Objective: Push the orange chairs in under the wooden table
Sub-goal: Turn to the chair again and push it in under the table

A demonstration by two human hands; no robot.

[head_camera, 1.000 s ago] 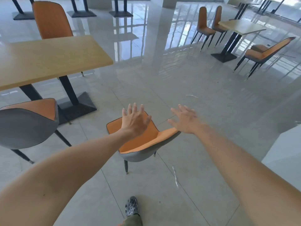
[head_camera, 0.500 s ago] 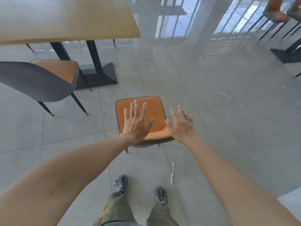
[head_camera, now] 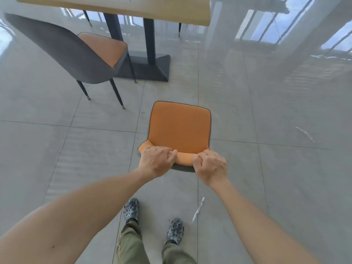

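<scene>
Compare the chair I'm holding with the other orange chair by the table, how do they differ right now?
The held chair stands out on open floor, short of the wooden table; the other chair has its seat front about at the table's edge. The left hand and right hand grip the held chair's backrest; nothing touches the other. Both have orange seats and grey shells.

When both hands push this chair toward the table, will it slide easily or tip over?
It will probably slide easily: the floor is glossy tile. Tipping forward is possible, since the left hand and right hand grip the chair high, at the backrest top. A leg might catch in a tile joint.
</scene>
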